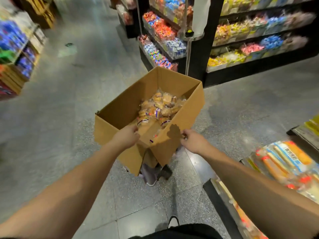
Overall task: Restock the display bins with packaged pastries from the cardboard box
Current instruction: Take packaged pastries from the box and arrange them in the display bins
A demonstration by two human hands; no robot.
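An open cardboard box (120, 107) is held tilted above the shop floor in front of me. Several packaged pastries (160, 106) in clear wrappers lie heaped in its far right part. My left hand (126, 136) grips the near left edge of the box, fingers curled over the rim. My right hand (191, 139) pinches the near right corner of the box by a dark stain on the cardboard. Display bins (283, 163) with orange and blue packaged goods lie at the lower right.
Black shelves (259, 40) full of coloured sweets stand at the far right, with a metal pole (188, 54) before them. More shelving (19, 54) lines the left. Grey tiled floor (72, 94) stretches between. A shoe (173, 221) shows below the box.
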